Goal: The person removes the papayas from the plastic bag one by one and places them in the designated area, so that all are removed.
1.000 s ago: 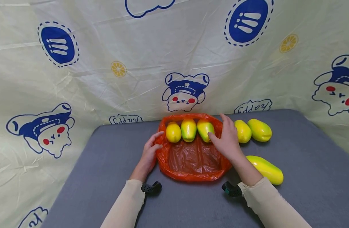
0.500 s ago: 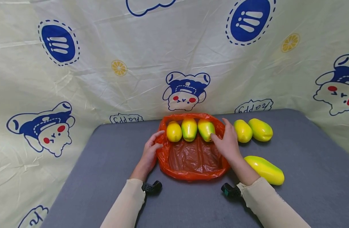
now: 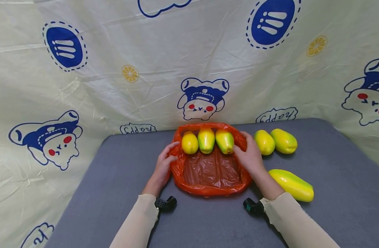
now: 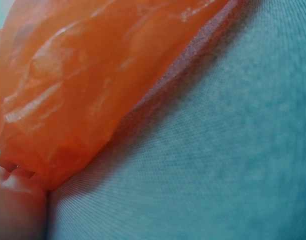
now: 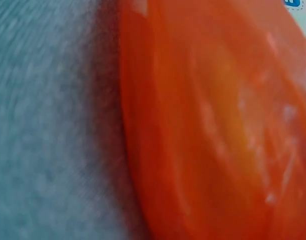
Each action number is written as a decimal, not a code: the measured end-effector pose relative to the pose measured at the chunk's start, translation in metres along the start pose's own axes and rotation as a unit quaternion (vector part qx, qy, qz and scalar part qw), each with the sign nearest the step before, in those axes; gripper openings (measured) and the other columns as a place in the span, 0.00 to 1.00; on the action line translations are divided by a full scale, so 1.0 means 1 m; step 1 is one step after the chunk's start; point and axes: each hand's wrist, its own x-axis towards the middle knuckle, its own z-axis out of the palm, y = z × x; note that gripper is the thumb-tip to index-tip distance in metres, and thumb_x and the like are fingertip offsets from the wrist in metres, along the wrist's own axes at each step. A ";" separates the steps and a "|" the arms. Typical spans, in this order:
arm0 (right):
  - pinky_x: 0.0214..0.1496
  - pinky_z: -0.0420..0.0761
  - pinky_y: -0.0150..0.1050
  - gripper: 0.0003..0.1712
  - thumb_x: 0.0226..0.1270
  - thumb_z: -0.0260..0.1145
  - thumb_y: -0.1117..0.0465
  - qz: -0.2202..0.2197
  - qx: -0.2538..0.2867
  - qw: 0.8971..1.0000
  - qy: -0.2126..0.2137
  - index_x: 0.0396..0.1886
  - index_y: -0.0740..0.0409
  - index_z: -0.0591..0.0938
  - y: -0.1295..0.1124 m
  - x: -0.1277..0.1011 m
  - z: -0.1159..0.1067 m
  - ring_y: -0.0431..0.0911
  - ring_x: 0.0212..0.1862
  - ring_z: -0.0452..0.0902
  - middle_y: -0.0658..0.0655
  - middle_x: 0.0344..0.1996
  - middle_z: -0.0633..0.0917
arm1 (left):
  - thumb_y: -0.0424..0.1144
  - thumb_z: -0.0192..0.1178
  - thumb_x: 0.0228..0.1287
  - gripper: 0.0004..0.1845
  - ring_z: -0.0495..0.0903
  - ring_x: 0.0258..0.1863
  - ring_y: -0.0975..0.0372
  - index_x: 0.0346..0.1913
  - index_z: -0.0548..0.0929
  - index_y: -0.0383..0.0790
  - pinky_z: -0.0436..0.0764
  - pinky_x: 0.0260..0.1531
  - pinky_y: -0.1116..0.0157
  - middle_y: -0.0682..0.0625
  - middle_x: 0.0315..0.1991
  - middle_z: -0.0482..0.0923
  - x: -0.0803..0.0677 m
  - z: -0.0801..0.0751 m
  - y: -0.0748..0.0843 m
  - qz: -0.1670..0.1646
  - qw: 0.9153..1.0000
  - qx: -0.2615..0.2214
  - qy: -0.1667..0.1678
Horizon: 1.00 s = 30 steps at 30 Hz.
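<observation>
A red plastic bag (image 3: 212,191) lies on the grey table with its mouth wide and its rim rolled down. Three glossy yellow-green papayas stand in a row along its back wall: a left one (image 3: 190,143), a middle one (image 3: 206,140) and a right one (image 3: 225,141). My left hand (image 3: 162,165) holds the bag's left rim, thumb and fingers at the plastic. At the right rim is my right hand (image 3: 251,153), thumb and fingers spread apart, thumb just beside the right papaya. The wrist views show mostly orange-red plastic (image 4: 78,75) and table cloth.
To the right of the bag, two more papayas lie together, one nearer (image 3: 265,142) and one farther (image 3: 284,141). A longer papaya (image 3: 293,186) lies beside my right forearm, partly hidden by it. A printed cloth (image 3: 158,100) hangs behind the grey table (image 3: 127,168).
My right hand has drawn back to the right from the right papaya, its fingers lower at the rim. The long papaya has shifted slightly right. My left hand stays in place.
</observation>
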 end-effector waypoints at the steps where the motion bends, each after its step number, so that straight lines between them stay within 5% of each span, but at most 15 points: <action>1: 0.72 0.66 0.62 0.40 0.71 0.57 0.58 0.001 0.007 1.000 -0.005 0.79 0.57 0.54 0.001 0.000 0.000 0.62 0.71 0.64 0.66 0.74 0.64 | 0.27 0.46 0.64 0.30 0.66 0.71 0.53 0.71 0.69 0.42 0.74 0.66 0.62 0.48 0.74 0.63 0.000 0.000 0.000 0.000 1.000 0.001 -0.001; 12: 0.74 0.65 0.61 0.37 0.74 0.53 0.61 0.007 0.101 0.994 -0.043 0.80 0.45 0.55 0.013 0.001 -0.004 0.59 0.72 0.62 0.60 0.77 0.61 | 0.27 0.45 0.64 0.30 0.66 0.71 0.55 0.70 0.69 0.41 0.77 0.61 0.69 0.49 0.74 0.63 0.000 0.001 0.000 0.003 1.000 -0.011 -0.002; 19: 0.74 0.65 0.59 0.37 0.74 0.53 0.62 -0.007 0.130 0.990 -0.051 0.79 0.44 0.56 0.019 0.002 -0.005 0.58 0.73 0.61 0.59 0.77 0.61 | 0.27 0.45 0.65 0.30 0.66 0.71 0.54 0.71 0.68 0.41 0.75 0.65 0.65 0.48 0.75 0.62 0.000 0.000 0.000 0.004 1.000 -0.005 -0.003; 27: 0.56 0.75 0.22 0.34 0.75 0.52 0.63 0.002 0.173 0.984 -0.042 0.78 0.42 0.59 0.028 0.003 -0.005 0.52 0.71 0.64 0.55 0.76 0.64 | 0.27 0.45 0.65 0.30 0.66 0.71 0.53 0.71 0.68 0.41 0.76 0.63 0.66 0.48 0.74 0.63 -0.001 0.001 0.001 0.003 1.000 -0.005 -0.001; 30: 0.52 0.75 0.18 0.33 0.76 0.52 0.63 0.002 0.183 0.982 -0.033 0.77 0.43 0.62 0.030 0.003 -0.005 0.51 0.70 0.65 0.56 0.75 0.66 | 0.26 0.45 0.65 0.30 0.66 0.70 0.53 0.71 0.68 0.41 0.77 0.62 0.67 0.48 0.74 0.62 -0.001 0.002 0.001 0.004 1.000 -0.003 -0.002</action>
